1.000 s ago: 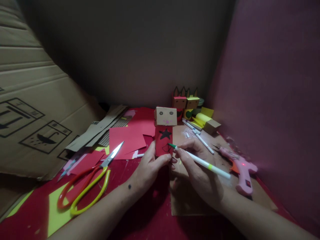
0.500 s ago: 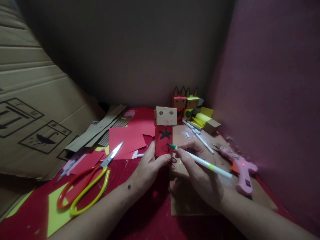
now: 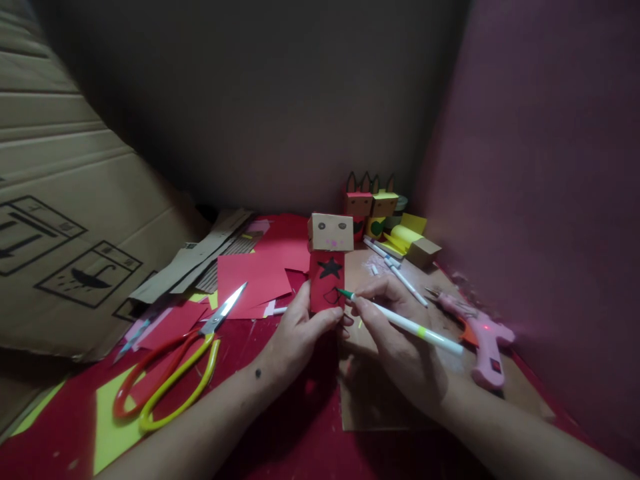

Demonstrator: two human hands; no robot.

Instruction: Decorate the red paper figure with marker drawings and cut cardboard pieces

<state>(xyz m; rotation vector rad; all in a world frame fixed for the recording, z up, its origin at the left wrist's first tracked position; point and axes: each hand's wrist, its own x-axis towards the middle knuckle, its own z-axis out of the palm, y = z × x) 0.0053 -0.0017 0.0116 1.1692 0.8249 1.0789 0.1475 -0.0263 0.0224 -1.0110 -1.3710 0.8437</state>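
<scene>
One figure (image 3: 326, 283) stands upright at the centre, my left hand (image 3: 299, 323) wrapped around its base. My right hand (image 3: 400, 353) pinches a pen (image 3: 415, 327), green tip at the outline (image 3: 331, 295) below the star (image 3: 330, 267). From the figure, red paper (image 3: 253, 280) lies at nine o'clock, scissors (image 3: 180, 375) at eight, the glue gun (image 3: 489, 341) at four.

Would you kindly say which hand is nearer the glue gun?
Right: the right hand is left of the glue gun; the left hand is farther left, holding the figure.
</scene>
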